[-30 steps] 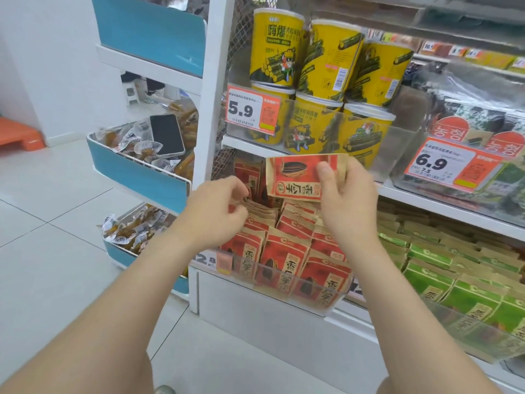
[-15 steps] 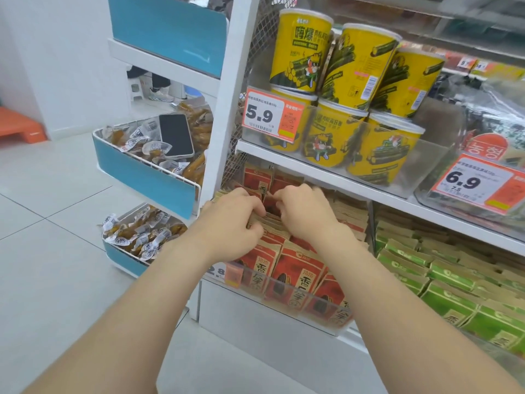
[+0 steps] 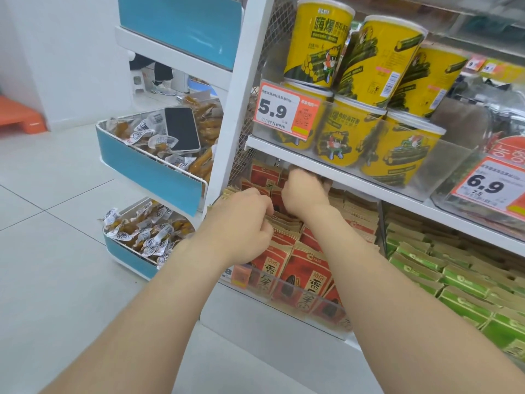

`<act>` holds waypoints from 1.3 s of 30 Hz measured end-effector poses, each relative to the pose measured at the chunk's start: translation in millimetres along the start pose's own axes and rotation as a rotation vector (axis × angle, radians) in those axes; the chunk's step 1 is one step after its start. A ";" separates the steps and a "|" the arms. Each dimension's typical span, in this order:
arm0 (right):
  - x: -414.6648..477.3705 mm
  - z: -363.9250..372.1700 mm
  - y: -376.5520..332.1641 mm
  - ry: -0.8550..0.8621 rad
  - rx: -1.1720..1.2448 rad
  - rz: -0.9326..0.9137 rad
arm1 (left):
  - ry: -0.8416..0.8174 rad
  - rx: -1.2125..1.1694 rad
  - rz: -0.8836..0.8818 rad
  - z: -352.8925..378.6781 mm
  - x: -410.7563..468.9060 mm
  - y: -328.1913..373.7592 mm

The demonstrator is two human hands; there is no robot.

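Note:
Rows of red sunflower-seed packets (image 3: 295, 268) stand in a clear-fronted tray (image 3: 287, 304) on the lower shelf. My left hand (image 3: 243, 223) curls its fingers over the tops of the packets in the left row and grips them. My right hand (image 3: 305, 191) reaches deeper, just under the edge of the upper shelf (image 3: 355, 177). Its fingers curl down onto a red packet at the back of the row, and the fingertips are hidden. More red packets (image 3: 265, 176) stand upright behind both hands.
Yellow seaweed-roll tubs (image 3: 352, 129) sit above, behind a 5.9 price tag (image 3: 285, 109). Green packets (image 3: 443, 268) fill the tray to the right, under a 6.9 tag (image 3: 488, 186). At left, blue-fronted baskets (image 3: 147, 169) hold wrapped snacks and a phone (image 3: 181, 129).
One second ago my right hand held a red packet up in front of the shelf. It has since gone down into the row and now reaches further back; my left hand stays on the packet tops.

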State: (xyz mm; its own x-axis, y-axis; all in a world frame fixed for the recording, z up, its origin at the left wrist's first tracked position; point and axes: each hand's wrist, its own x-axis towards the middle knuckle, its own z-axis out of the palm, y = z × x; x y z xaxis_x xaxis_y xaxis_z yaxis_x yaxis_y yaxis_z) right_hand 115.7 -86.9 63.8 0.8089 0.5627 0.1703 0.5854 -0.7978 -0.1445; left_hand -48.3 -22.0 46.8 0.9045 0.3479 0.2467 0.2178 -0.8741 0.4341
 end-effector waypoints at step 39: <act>-107.3 -63.8 40.3 0.976 0.109 -0.373 | 0.348 -0.309 -0.004 6.7 -7.4 32.4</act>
State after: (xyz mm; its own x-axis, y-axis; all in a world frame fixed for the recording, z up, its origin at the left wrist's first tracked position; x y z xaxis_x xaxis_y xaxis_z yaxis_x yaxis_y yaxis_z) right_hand 49.0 -193.2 102.0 0.2091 0.3112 0.9271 0.8296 -0.5583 0.0003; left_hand -45.5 -55.1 53.2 0.7154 0.4901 0.4980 0.0532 -0.7489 0.6605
